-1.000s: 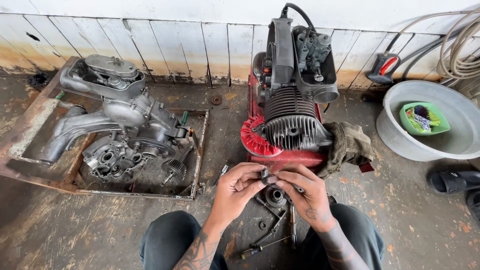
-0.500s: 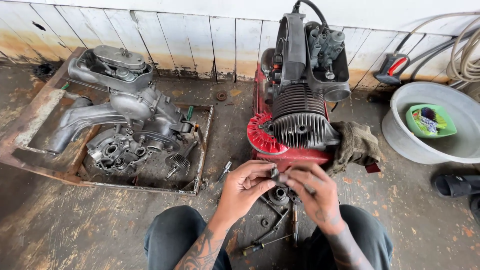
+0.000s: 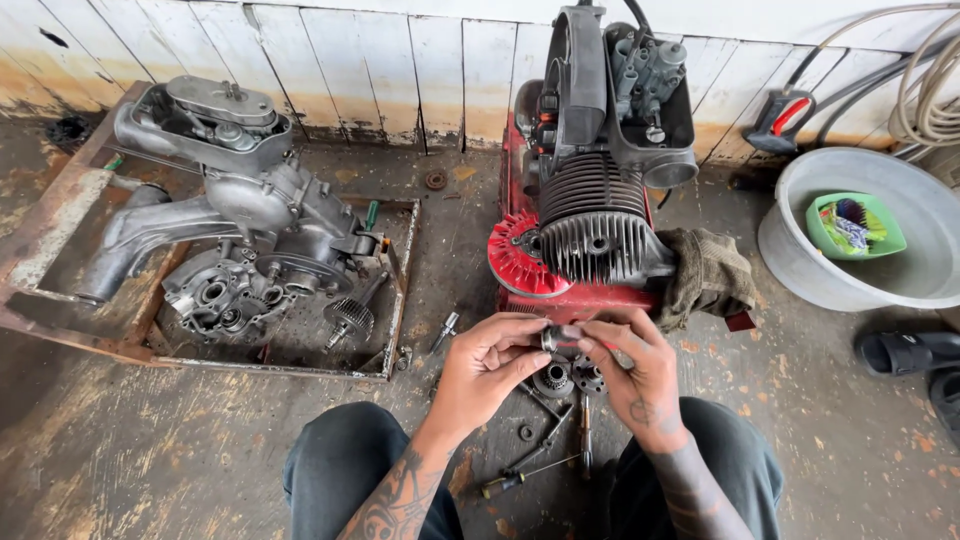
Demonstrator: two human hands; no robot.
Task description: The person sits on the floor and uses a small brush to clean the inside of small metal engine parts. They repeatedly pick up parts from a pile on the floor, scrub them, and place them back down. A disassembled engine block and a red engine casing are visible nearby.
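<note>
Fingertips of both hands pinch a small dark metal ring-shaped part (image 3: 553, 338) between them, just above the floor and right in front of the red engine base. The left hand (image 3: 490, 365) closes thumb and forefinger on the part's left edge, its other fingers curled under; the right hand (image 3: 630, 375) presses thumb and forefinger on the right edge, with a slim metal pin or tool lying along its fingers, too small to tell which. Compared with a second ago, the hands have shifted only a little across the picture while the part has stayed gripped between them; mostly the head camera has moved, so the work in hand reads as a continued fitting or turning of the small piece, not a new step.

Directly below the hands, on the stained concrete floor (image 3: 200, 460), lie a round steel gear hub (image 3: 553, 380) and a second toothed piece (image 3: 587, 377) just beside it, with a thin screwdriver (image 3: 520, 482) and loose rods between the person's knees. Behind them stands the dark finned engine cylinder with a red fan wheel (image 3: 590, 225), a brown rag (image 3: 710, 275) touching its right side. To the left, a grey dismantled engine casing (image 3: 240, 230) rests in a rusty metal frame (image 3: 60, 230). A grey plastic basin (image 3: 900, 270) holding a green bowl (image 3: 855, 225) sits at far right
</note>
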